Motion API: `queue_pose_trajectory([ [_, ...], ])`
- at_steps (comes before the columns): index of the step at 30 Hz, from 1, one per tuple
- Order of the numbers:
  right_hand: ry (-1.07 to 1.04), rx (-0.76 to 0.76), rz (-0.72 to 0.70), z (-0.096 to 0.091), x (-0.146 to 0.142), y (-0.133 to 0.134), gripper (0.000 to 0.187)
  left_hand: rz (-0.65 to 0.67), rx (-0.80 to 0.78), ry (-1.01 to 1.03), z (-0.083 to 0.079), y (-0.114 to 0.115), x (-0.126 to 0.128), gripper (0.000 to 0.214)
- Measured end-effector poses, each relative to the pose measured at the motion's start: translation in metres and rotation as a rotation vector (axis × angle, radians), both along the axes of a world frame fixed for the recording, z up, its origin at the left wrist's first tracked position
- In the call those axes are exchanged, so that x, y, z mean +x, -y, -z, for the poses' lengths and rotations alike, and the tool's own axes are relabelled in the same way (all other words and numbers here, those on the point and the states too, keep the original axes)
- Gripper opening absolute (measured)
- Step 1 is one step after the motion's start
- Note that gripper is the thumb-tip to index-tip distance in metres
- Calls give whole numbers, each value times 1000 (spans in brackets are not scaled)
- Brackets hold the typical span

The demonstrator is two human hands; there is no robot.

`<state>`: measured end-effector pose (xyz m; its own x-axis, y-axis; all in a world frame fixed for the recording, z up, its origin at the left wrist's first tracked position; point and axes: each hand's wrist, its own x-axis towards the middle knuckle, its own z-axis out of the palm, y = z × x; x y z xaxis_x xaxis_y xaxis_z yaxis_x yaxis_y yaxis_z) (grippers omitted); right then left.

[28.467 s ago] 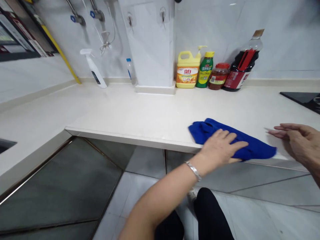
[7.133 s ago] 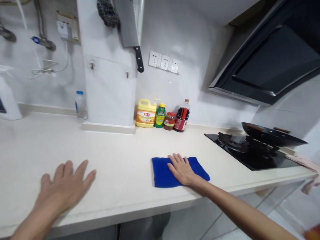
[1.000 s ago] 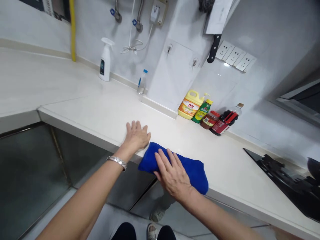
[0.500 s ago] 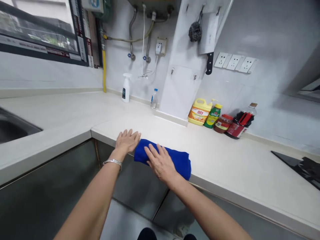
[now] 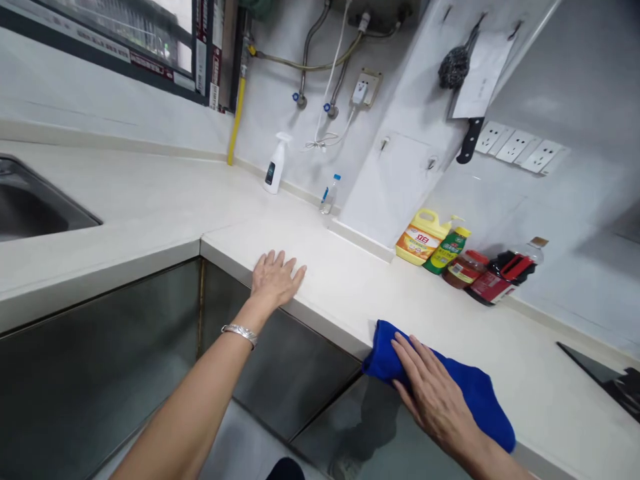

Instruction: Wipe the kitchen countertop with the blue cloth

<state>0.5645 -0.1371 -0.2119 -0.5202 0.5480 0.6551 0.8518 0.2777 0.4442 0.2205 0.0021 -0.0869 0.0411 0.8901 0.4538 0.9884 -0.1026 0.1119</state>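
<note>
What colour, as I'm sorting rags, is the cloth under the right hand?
Deep blue; the cloth shows best in the head view.

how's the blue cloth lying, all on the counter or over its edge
Partly over: the blue cloth crosses the edge of the counter, under the right hand.

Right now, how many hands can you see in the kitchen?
2. The left hand is spread out at the front edge of the white counter; the right hand lies over the blue cloth. No other hand shows.
</note>
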Motion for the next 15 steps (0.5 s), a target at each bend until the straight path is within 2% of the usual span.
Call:
queue_pose_trajectory([
  [2, -18, 24, 19, -1, -17, -9, 67, 26, 2, 12, -1, 0, -3, 65],
  [4, -36, 23, 12, -5, -39, -19, 66, 151, -59, -18, -6, 2, -14, 68],
  [6, -70, 4, -1, -11, -66, -31, 62, 291, -76, -86, -16, 8, -38, 70],
  [7, -95, -12, -7, -15, -80, -36, 60, 323, -35, -128, -23, 14, -55, 70],
  [9, -151, -49, -24, -24, -111, -48, 58, 224, 144, -224, -37, 31, -101, 74],
  [10, -177, -67, -39, -29, -126, -54, 57, 135, 260, -265, -44, 43, -129, 80],
  [12, -218, -93, -80, -38, -158, -67, 57, -26, 369, -350, -56, 74, -193, 93],
  [13, -233, -99, -102, -43, -173, -73, 57, -118, 368, -381, -59, 94, -228, 101],
  [15, -251, -110, -140, -52, -203, -86, 56, -300, 212, -395, -61, 141, -299, 122],
])
